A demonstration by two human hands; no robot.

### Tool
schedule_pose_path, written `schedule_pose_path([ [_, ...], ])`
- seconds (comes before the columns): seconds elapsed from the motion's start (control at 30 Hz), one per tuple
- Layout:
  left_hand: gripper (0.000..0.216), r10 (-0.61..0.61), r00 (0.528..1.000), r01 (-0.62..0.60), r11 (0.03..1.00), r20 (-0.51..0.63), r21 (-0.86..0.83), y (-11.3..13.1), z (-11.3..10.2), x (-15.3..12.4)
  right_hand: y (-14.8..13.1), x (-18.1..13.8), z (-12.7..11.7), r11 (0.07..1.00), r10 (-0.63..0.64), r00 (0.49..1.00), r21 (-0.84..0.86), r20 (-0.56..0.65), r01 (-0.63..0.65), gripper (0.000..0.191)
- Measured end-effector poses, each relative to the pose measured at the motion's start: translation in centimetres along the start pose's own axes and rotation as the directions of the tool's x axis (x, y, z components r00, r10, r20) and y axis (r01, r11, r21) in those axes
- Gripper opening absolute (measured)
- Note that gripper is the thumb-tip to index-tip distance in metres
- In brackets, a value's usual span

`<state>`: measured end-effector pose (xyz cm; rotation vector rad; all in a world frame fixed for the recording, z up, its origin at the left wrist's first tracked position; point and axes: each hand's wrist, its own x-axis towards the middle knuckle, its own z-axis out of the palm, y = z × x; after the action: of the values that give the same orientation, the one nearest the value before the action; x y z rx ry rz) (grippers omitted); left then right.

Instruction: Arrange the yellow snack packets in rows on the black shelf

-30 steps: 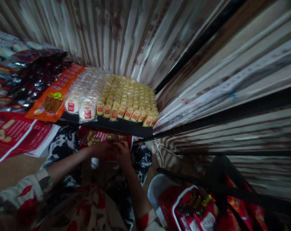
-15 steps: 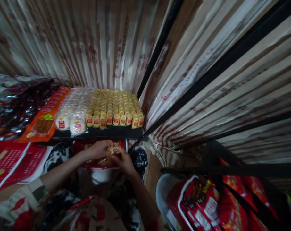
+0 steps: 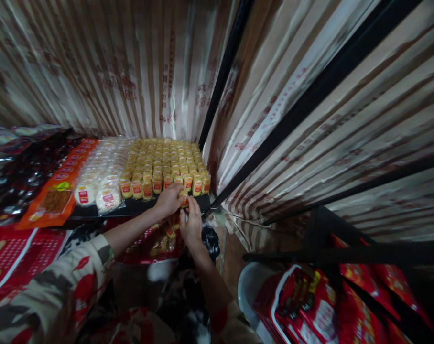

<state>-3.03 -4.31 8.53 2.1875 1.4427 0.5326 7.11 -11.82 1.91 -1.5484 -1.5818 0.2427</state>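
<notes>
A small yellow snack packet (image 3: 183, 199) with a red label is pinched between my two hands at the shelf's front edge. My left hand (image 3: 168, 201) grips it from the left with bent fingers. From below right, the fingertips of my right hand (image 3: 192, 224) close against it. Just behind stand rows of matching yellow packets (image 3: 159, 160), lined up on the black shelf (image 3: 133, 206). Under my forearms, an open red bag (image 3: 140, 251) holds loose yellow packets (image 3: 163, 243).
Left of the rows lie clear-wrapped white round snacks (image 3: 108, 199), an orange packet (image 3: 48, 205) and dark shiny packets (image 3: 16, 177). A striped curtain (image 3: 138, 71) and black poles (image 3: 274, 138) stand behind and right. Red bags (image 3: 310, 306) fill the lower right, beside a pale tub (image 3: 247, 282).
Both hands have moved up and forward from over the red bag to the shelf's front edge, carrying the yellow packet. The view has shifted slightly.
</notes>
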Motion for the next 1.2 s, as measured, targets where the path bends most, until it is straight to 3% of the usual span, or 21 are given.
schedule_pose_path([
  [0.17,0.033,-0.035,0.999,0.036,0.997,-0.02,0.067,1.2,1.1,2.1,1.6,1.3,1.1,0.999,0.0,1.0,-0.038,0.001,0.0,0.053],
  [0.5,0.034,-0.014,0.995,0.023,0.996,-0.099,0.087,0.9,3.3,3.7,3.5,1.5,2.6,0.999,-0.012,0.999,-0.053,-0.047,0.01,0.052],
  [0.77,0.049,0.022,0.971,-0.037,0.997,-0.238,-0.062,-0.2,4.7,2.5,4.2,1.6,3.0,0.994,-0.05,0.993,-0.099,-0.103,0.04,0.054],
  [0.97,0.034,0.029,0.976,-0.044,0.997,-0.214,-0.064,-1.1,5.2,0.4,3.9,1.7,3.3,0.993,-0.016,0.992,-0.121,-0.123,0.001,0.045],
  [1.2,0.034,0.085,0.98,-0.095,0.994,-0.18,-0.053,-2.0,6.3,0.4,4.0,1.8,3.6,0.986,-0.012,0.996,-0.168,-0.086,-0.003,0.042],
])
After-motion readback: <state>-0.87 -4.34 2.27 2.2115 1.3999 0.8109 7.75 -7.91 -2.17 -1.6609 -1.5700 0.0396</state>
